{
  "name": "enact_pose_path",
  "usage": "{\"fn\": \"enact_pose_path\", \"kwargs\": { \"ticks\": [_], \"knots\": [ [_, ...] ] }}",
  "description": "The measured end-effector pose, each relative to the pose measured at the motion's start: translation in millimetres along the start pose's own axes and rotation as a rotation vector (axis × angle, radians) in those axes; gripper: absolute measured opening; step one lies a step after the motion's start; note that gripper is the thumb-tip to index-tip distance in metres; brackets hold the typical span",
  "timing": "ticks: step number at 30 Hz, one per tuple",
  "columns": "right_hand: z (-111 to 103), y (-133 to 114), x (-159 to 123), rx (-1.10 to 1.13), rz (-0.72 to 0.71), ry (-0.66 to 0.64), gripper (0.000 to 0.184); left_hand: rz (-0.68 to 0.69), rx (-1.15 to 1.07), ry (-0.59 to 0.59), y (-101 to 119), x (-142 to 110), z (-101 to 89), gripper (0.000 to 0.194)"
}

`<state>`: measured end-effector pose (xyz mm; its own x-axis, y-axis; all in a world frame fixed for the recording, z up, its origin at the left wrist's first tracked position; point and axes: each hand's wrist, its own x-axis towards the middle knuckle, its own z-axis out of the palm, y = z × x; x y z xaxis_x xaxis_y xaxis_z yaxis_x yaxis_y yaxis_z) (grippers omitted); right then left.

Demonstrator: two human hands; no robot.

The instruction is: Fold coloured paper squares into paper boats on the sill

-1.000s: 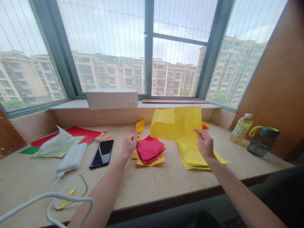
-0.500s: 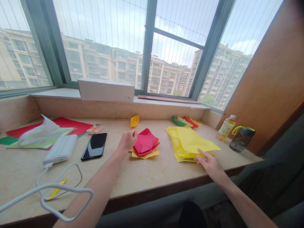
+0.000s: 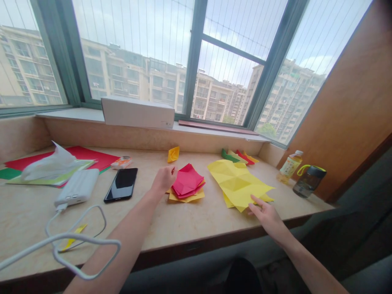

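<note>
Yellow sheet [image 3: 237,179]: I should align its edges before pressing; right grip [image 3: 267,214] loosely parted at the near corner, left grip [image 3: 163,179] curled, contents hidden.

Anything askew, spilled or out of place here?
A yellow scrap lies among loops of white cable, away from the other paper. The creased top yellow sheet, by the right hand, sits askew over yellow paper beneath. No spill shows.

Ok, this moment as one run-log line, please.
left hand: curled, beside red paper | right hand: open, at edge of yellow paper
</note>
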<state>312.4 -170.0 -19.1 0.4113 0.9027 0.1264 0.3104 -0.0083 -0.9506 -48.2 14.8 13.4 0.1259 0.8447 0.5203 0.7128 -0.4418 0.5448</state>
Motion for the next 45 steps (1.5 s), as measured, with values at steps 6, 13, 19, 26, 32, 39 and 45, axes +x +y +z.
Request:
{"fn": "enact_pose_path", "kwargs": {
  "ticks": [6, 13, 19, 26, 32, 39, 45],
  "knots": [
    [2.5, -1.9, 1.8, 0.198, -0.025, 0.075, 0.066, 0.023, 0.015, -0.008, -3.2, 1.5, 1.5, 0.036],
    [5.9, -5.6, -10.2, 0.161, 0.095, -0.085, 0.082, 0.04, 0.049, -0.035, -4.5, 2.4, 1.9, 0.037],
    [-14.9, -33.2, -28.8, -0.414, 0.066, -0.268, 0.062, 0.033, 0.07, -0.044, -6.4, 2.9, 4.5, 0.037],
    [9.0, -67.1, 29.8, -0.814, -0.449, -0.15, 0.046, 0.04, 0.085, -0.057, -5.4, 2.9, 6.5, 0.04],
    [56.2, -37.2, 126.6, -1.094, -0.191, -0.285, 0.067, 0.037, 0.128, -0.049, -1.7, 0.3, 1.7, 0.037],
    [63.4, -0.3, 156.7, -1.134, -0.081, -0.429, 0.072, 0.019, 0.145, -0.069, 2.4, 0.2, 2.3, 0.034],
    [44.5, -20.3, 200.3, -1.111, -0.137, -0.606, 0.065, 0.064, 0.152, -0.073, 4.9, 0.7, 6.6, 0.038]
  ]
}}
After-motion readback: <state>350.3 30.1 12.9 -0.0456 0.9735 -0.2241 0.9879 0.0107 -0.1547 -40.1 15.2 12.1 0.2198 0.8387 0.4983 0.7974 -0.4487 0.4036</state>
